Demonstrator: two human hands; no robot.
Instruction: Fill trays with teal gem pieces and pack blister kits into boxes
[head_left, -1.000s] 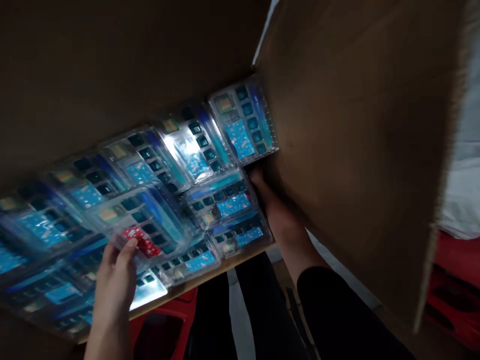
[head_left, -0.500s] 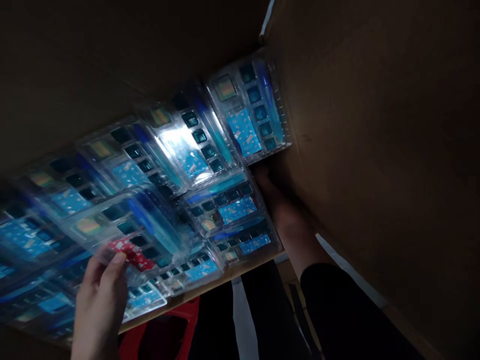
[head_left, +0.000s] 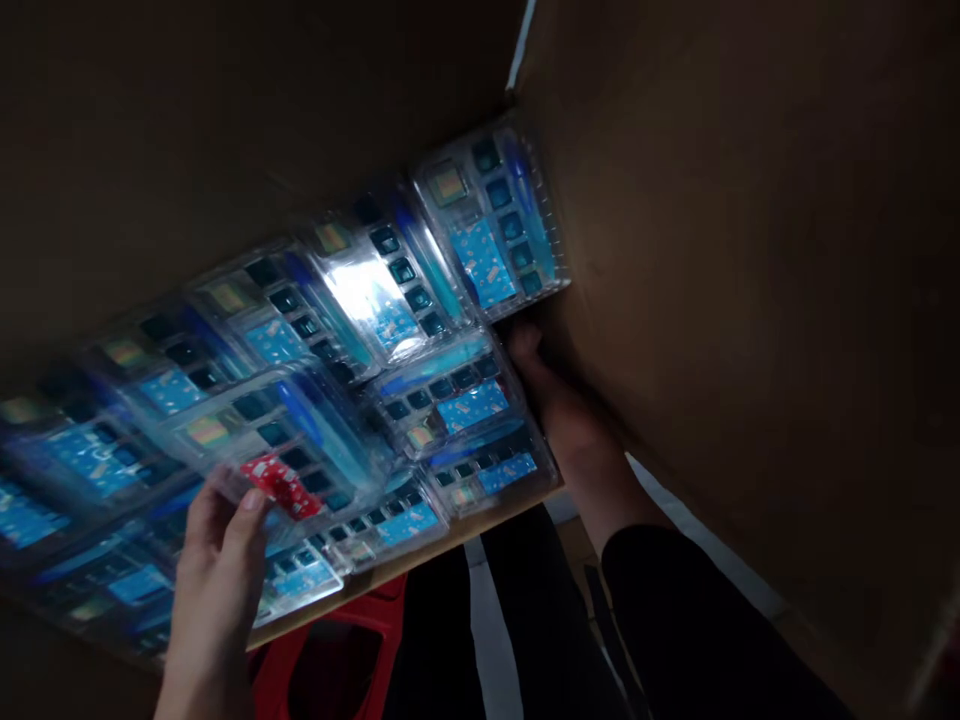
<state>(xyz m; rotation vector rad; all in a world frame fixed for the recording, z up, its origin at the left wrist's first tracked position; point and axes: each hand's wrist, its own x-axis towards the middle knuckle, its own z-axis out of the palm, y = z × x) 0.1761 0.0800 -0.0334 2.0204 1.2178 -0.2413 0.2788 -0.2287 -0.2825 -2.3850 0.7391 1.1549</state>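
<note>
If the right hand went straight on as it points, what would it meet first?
The right hand would probably meet the corner pack first; its fingers are lost in shadow, so whether it touches or would slide beneath is unclear.

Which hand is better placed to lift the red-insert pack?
Probably the left hand: it holds that clear pack by its edge. The right hand reaches low beside the carton wall, largely hidden.

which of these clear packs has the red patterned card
The pack pinched in the left hand, overlapping other packs. Its card is red with pale marks, while the cards clearly visible in the others are blue.
</note>
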